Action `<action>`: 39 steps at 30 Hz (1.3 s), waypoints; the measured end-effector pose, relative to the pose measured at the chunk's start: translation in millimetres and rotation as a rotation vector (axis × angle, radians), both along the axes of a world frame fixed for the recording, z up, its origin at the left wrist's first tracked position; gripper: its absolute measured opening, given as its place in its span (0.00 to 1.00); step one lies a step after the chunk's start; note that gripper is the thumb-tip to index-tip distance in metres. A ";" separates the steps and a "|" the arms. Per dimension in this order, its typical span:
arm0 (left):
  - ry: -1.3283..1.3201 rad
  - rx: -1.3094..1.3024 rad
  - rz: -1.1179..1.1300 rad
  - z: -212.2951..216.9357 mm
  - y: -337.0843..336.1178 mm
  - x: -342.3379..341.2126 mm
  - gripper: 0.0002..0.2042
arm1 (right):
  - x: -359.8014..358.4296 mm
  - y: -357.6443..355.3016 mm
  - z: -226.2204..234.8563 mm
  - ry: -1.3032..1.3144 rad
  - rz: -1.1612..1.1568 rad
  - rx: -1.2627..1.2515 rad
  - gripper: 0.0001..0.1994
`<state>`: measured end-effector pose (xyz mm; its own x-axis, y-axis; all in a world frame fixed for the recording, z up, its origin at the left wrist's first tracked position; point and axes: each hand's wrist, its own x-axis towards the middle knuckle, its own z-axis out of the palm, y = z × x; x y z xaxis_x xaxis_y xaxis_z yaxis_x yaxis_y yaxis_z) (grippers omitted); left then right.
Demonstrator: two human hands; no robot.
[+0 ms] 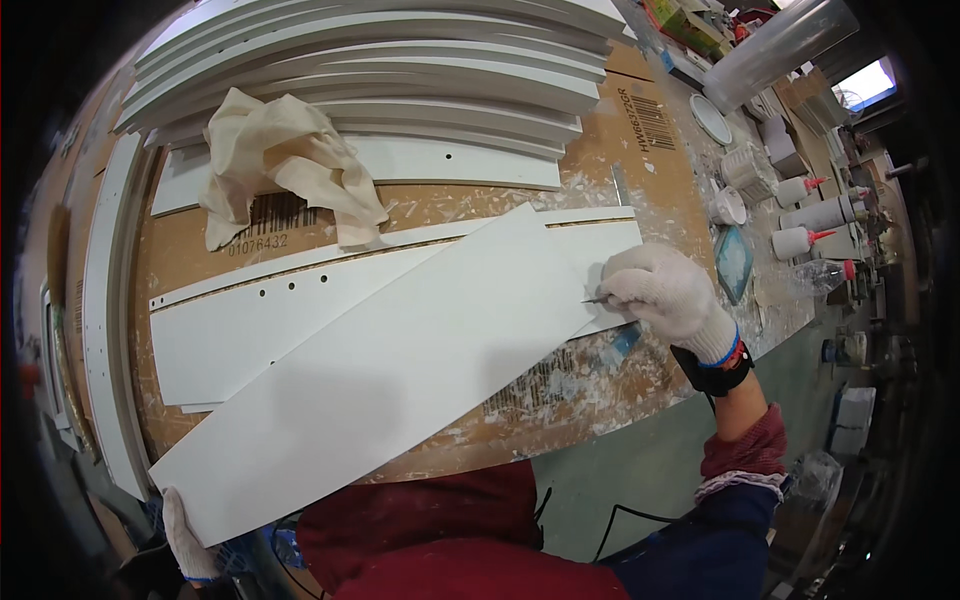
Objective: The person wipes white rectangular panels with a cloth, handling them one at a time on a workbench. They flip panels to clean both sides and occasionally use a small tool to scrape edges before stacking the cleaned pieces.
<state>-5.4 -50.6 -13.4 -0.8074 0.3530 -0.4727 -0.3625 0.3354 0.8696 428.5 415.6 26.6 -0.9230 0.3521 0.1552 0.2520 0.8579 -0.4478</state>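
A long plain white board [380, 370] lies slanted, its far end over other white boards [220, 345] that have a chipboard groove and small holes. In a white knit glove, my left hand [183, 535] grips the board's near left corner; most of its fingers are hidden underneath. My gloved right hand [665, 290] is closed by the board's far right end. A thin, dark, pointed metal tool [592, 300] pokes out of its fingers, and the rest of that tool is hidden in the glove.
Behind are a tall stack of white boards [370, 75] and a crumpled cream cloth [285, 160]. Cardboard [625, 190] covers the paint-flecked worktop. To the right stand red-tipped glue bottles [795, 242], a clear bottle [815, 278], a white cup [727, 206] and a plastic-film roll [785, 55].
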 end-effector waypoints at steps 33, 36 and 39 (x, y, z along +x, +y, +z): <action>0.083 -0.071 0.000 -9.8 11.8 0.2 0.27 | 20.0 16.9 -3.3 0.020 -0.068 -0.115 0.21; 0.055 -0.057 0.029 -9.4 16.7 -2.8 0.26 | 14.2 16.3 -3.1 0.034 -0.043 -0.008 0.21; 0.044 -0.035 0.053 -13.7 11.9 -7.9 0.26 | 10.7 17.3 -1.4 0.025 -0.035 0.034 0.20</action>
<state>-13.3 -38.7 -27.0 -0.8446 0.2930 -0.4480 -0.3425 0.3474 0.8729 439.2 432.9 25.2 -0.9059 0.3784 0.1902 0.2715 0.8635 -0.4250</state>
